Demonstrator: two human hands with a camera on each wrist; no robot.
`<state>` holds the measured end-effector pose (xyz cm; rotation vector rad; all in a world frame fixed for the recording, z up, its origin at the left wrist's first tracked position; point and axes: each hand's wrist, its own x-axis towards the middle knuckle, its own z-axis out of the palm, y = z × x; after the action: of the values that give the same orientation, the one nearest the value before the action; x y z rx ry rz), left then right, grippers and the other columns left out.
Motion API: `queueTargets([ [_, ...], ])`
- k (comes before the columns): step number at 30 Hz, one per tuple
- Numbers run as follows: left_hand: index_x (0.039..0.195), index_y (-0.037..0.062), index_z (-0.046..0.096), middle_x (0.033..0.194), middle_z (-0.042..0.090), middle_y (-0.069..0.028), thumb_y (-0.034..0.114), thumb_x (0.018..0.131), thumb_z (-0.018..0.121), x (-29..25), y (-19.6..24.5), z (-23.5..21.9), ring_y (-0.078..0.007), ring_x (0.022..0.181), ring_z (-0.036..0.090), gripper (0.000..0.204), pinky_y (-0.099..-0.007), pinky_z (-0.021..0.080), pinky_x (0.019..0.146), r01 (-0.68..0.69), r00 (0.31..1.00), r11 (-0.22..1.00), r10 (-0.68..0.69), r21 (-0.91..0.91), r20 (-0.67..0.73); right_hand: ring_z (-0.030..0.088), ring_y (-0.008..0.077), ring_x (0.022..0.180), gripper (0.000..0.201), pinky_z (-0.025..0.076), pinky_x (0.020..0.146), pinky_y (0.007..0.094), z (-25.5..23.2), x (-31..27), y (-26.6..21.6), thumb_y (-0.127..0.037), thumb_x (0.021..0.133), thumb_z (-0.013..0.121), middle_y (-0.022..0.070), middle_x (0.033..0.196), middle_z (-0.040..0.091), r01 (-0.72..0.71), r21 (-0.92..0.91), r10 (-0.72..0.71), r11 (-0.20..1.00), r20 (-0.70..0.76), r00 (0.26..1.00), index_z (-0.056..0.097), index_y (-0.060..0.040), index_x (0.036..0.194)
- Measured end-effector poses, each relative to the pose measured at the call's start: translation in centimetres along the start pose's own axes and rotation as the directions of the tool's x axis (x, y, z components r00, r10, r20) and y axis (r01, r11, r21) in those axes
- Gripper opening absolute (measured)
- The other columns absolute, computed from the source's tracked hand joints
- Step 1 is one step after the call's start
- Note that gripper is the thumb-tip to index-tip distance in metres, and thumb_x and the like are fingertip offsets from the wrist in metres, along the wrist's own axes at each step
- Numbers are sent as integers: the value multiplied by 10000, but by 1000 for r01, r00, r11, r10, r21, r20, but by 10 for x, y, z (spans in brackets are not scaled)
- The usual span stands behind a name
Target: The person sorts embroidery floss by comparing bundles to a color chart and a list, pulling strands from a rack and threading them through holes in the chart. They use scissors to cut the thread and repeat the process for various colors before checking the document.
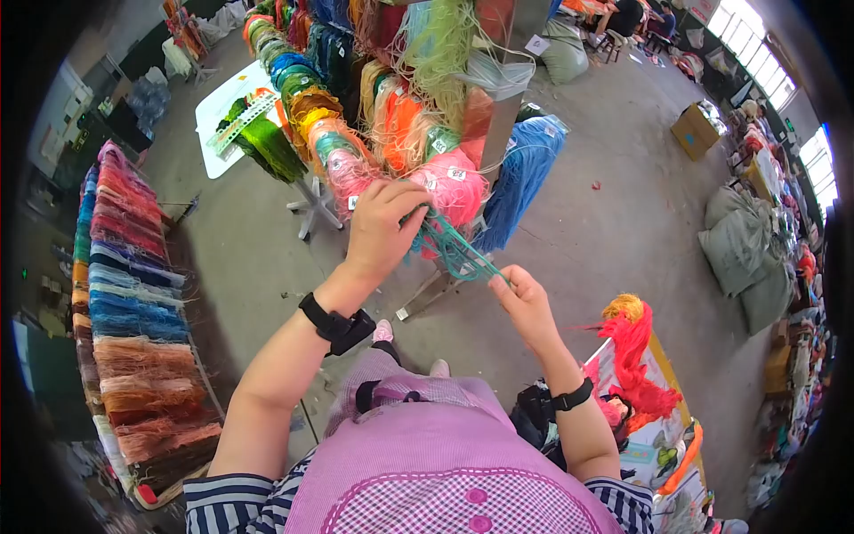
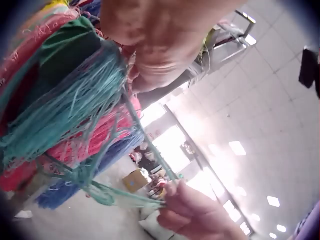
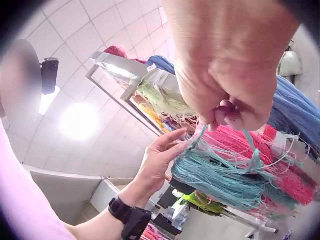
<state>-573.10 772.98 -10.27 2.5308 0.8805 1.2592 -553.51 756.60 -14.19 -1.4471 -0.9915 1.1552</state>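
A teal skein of thread (image 2: 75, 105) hangs at the front end of a rack, beside pink thread (image 1: 454, 182). My left hand (image 1: 384, 227) is at the top of the skein, with thumb and fingers pinching teal strands there. Lower and to the right, my right hand (image 1: 527, 307) pinches the other end of a few teal strands (image 1: 470, 252) between thumb and fingers. These strands stretch taut between both hands. In the left wrist view a loose, tangled loop (image 2: 102, 192) runs from the skein to the right fingers.
Many coloured skeins cover the rack (image 1: 311, 98), with blue thread (image 1: 529, 169) on its right side. A second rack of skeins (image 1: 142, 311) stands at the left. Red thread (image 1: 636, 365) lies on a table at the right. Sacks (image 1: 743, 245) and a cardboard box (image 1: 698, 129) are farther right.
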Motion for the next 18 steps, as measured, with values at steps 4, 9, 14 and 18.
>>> queueTargets([
  [4, 933, 94, 691, 984, 647, -40, 55, 682, 747, 19, 11, -15, -249, 916, 603, 260, -366, 490, 812, -228, 966, 965, 207, 132, 153, 382, 20, 642, 183, 329, 568, 210, 14, 7, -16, -209, 977, 568, -75, 703, 459, 71, 70, -74, 995, 40, 996, 584, -42, 906],
  [9, 908, 68, 646, 967, 618, -65, 70, 749, 649, 34, -27, -18, -256, 920, 588, 160, -358, 491, 780, -371, 894, 917, 309, 148, 323, 345, 10, 626, 179, 285, 554, 200, 15, 10, -17, -223, 986, 552, -88, 698, 422, 161, -50, -160, 986, 23, 987, 568, -55, 924],
  [14, 865, 41, 615, 873, 623, -98, 57, 788, 607, 32, -60, -21, -290, 833, 608, 80, -376, 497, 737, -298, 880, 948, 228, 111, 416, 294, -6, 586, 171, 221, 519, 193, 5, -4, -12, -228, 992, 540, -108, 672, 378, 97, -64, -95, 993, 26, 995, 564, -71, 929],
  [18, 768, 27, 532, 742, 578, -152, 66, 761, 555, 30, -55, -22, -342, 751, 610, 46, -420, 494, 670, -228, 921, 974, 210, 17, 329, 315, -4, 591, 147, 231, 522, 196, -14, -19, -1, -208, 962, 586, -104, 667, 418, -22, 118, 27, 993, -36, 999, 598, -77, 897],
])
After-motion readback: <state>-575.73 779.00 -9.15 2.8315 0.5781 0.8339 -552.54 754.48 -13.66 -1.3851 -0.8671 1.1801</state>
